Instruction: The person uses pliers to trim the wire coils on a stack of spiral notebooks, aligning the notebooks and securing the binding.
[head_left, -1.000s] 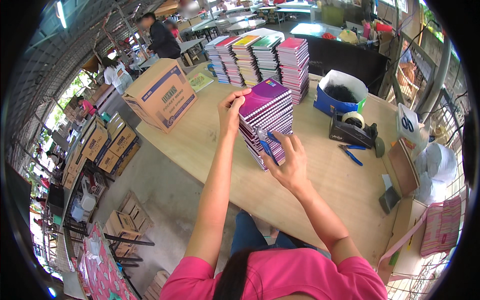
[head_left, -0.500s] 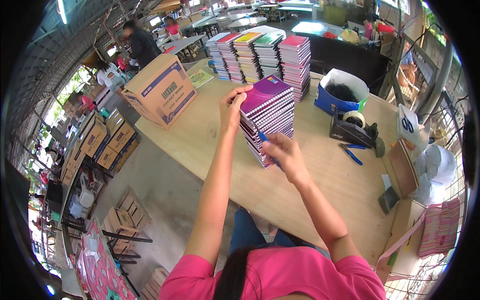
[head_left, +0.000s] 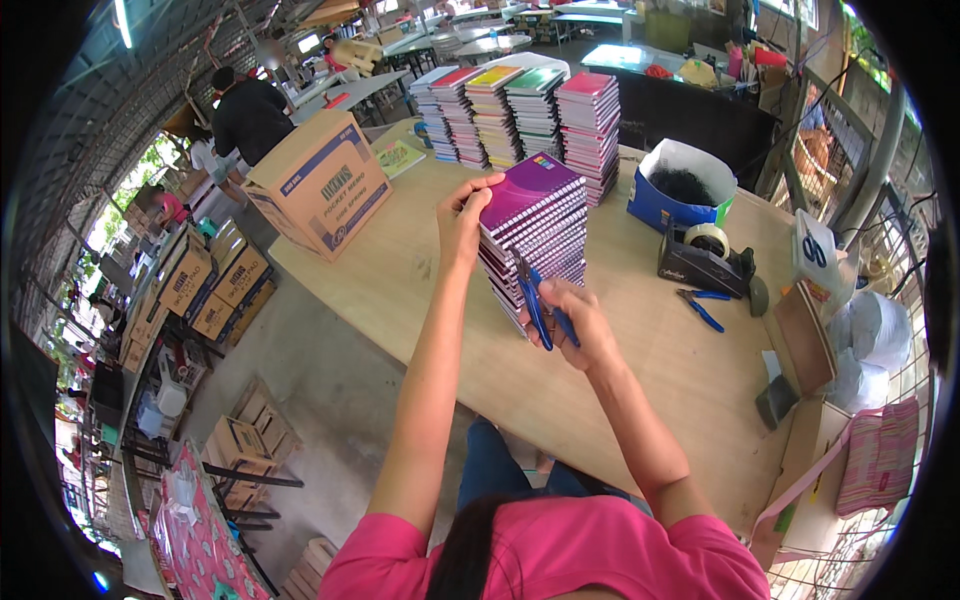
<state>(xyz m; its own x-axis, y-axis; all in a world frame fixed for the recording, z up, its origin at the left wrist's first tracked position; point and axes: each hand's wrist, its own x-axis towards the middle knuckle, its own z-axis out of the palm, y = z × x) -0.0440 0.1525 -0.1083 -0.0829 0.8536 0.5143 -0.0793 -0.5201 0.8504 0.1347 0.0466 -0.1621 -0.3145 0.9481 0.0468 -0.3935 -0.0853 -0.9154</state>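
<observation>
A tall stack of purple spiral notebooks (head_left: 535,225) stands in front of me, with the coil edges facing right and toward me. My left hand (head_left: 463,215) grips the stack's left corner near the top, fingers bent over the upper cover. Held in my right hand (head_left: 582,322) are blue-handled cutting pliers (head_left: 537,310). Their handles are spread, and the jaws point up at the coils on the stack's near side. Whether the jaws touch a coil I cannot tell.
Several notebook stacks (head_left: 575,130) line the table's back. At left stands a cardboard box (head_left: 320,185). On the right are a blue-and-white container (head_left: 660,200) of black coils, a tape dispenser (head_left: 690,262) and another pair of pliers (head_left: 705,308). A person in black (head_left: 250,115) is beyond the box.
My right hand has shifted slightly down and turned, and the pliers' handles have spread apart. My left hand stays at the stack. The person in black has moved left.
</observation>
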